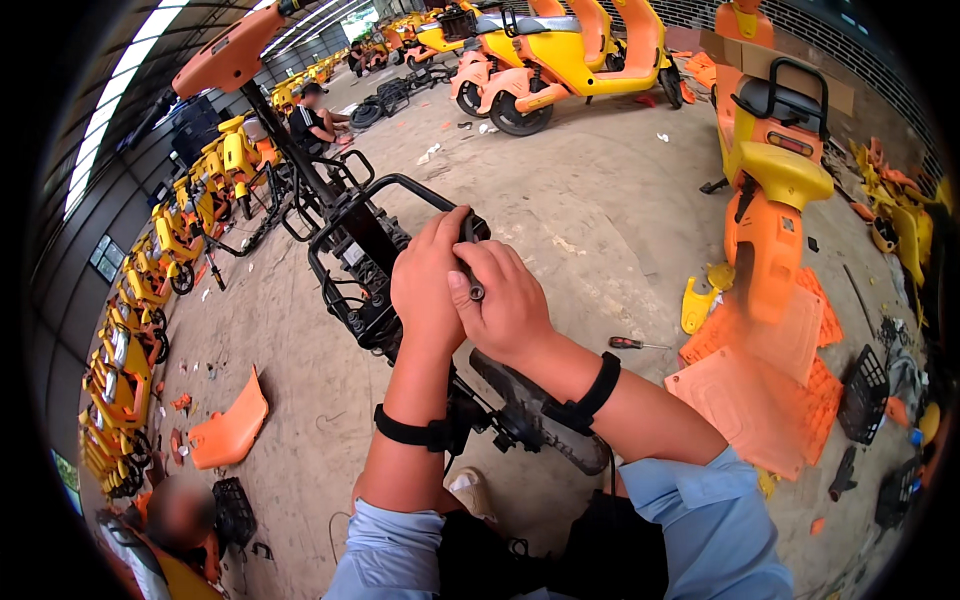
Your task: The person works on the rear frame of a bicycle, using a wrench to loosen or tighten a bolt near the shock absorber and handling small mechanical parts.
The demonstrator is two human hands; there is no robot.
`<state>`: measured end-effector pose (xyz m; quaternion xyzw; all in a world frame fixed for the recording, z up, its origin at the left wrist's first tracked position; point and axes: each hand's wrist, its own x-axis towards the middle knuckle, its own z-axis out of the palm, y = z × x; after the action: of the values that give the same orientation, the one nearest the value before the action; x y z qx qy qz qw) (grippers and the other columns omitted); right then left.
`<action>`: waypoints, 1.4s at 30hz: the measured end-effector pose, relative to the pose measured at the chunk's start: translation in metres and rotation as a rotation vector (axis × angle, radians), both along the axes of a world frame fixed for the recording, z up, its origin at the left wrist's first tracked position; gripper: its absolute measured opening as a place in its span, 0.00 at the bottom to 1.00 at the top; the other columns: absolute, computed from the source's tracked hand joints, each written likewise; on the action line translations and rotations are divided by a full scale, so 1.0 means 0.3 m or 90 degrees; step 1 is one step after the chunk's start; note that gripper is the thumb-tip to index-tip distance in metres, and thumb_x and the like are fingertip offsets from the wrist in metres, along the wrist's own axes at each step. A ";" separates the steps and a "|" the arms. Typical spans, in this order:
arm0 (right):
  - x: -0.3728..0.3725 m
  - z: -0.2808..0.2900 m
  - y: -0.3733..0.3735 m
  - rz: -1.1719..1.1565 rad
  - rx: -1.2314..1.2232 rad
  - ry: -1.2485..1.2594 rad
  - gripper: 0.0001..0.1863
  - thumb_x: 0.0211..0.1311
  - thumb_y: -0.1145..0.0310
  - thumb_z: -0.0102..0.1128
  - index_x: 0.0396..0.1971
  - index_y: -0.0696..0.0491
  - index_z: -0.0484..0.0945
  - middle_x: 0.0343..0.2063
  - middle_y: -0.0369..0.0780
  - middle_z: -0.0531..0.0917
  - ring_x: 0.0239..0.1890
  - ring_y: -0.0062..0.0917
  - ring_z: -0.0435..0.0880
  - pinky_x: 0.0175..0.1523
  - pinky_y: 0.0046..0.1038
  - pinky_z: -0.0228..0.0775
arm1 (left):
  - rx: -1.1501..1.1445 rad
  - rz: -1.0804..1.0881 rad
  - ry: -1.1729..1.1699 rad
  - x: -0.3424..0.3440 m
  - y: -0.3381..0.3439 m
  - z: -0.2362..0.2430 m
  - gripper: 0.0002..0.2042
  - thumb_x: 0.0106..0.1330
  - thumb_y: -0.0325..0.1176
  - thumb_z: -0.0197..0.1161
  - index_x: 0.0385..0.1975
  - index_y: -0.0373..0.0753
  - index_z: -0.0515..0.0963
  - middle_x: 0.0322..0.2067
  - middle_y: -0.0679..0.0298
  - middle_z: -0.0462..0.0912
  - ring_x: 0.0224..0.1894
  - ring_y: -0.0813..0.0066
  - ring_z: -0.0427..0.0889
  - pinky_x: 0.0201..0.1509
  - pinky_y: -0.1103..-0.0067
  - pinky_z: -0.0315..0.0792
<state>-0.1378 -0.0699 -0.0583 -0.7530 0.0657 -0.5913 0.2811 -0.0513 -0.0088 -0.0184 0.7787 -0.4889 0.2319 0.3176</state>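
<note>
A bare black scooter frame [345,250] stands before me, an orange handlebar cover [230,50] at its upper far end and a tyre [535,410] at the near end. Over the frame's rear, my left hand [430,280] and my right hand [503,300] are pressed together. Both are closed round a dark metal socket wrench [476,292], whose round hollow end pokes out below the right thumb. The left fingers curl over its upper part; my hands hide most of the tool and whatever it meets. A black looped rail [410,185] rises just beyond them.
A screwdriver [627,343] lies on the floor right of my hands. Farther right are orange panels [745,400] and an orange-yellow scooter [775,200]. An orange panel [232,425] lies left. One person [312,120] sits far off; another person [182,515] is low left.
</note>
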 end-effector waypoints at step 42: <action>-0.008 0.096 -0.078 0.167 0.259 -0.023 0.12 0.76 0.61 0.55 0.39 0.56 0.77 0.31 0.43 0.82 0.34 0.39 0.82 0.41 0.36 0.74 | 0.007 0.069 -0.049 -0.021 -0.013 0.004 0.21 0.68 0.36 0.62 0.61 0.41 0.74 0.46 0.59 0.85 0.45 0.58 0.85 0.47 0.66 0.76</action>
<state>-0.1402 -0.0934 -0.0293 -0.6726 0.0799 -0.5375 0.5023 -0.0574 -0.0126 -0.0174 0.7965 -0.4590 0.2759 0.2808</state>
